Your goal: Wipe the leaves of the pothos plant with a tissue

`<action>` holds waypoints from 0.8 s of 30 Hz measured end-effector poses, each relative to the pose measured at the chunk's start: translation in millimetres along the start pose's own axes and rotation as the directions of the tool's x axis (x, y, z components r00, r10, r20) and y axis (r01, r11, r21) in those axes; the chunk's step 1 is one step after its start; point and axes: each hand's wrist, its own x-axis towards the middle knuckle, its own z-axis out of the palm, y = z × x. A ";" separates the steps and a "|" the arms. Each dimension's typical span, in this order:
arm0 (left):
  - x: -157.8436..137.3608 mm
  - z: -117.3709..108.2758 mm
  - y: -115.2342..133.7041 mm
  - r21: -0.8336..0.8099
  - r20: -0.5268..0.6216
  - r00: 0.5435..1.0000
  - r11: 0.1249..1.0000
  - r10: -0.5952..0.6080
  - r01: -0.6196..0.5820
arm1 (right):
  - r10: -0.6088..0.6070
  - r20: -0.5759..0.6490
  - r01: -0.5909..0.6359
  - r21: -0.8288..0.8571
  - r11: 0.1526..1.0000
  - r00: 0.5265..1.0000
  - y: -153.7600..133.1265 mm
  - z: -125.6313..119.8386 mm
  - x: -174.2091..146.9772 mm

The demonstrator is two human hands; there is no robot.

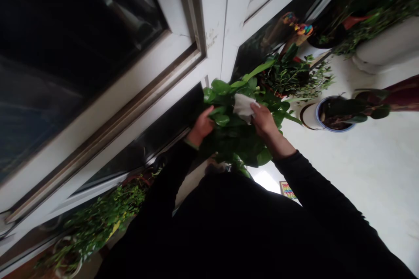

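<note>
A leafy potted plant (234,139) with broad glossy green leaves is right in front of me; its pot is hidden under the foliage. My right hand (262,120) pinches a crumpled white tissue (244,107), which lies against the upper leaves. On the plant's left side, my left hand (203,126) has its thumb raised and its fingers closed at the edge of a leaf (220,119). Those fingers are partly hidden and slightly blurred.
White-framed windows (216,22) run along the left and top. A small-leaved plant (288,74) and a white pot with a blue rim (317,115) stand to the right on the pale floor (360,161). Another bushy plant (101,213) is at lower left.
</note>
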 end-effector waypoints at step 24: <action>-20.7 16.8 -13.5 -0.255 0.055 0.998 0.967 0.034 -0.019 | 0.067 0.268 -0.034 -0.125 0.992 0.961 -27.6 27.0 -48.9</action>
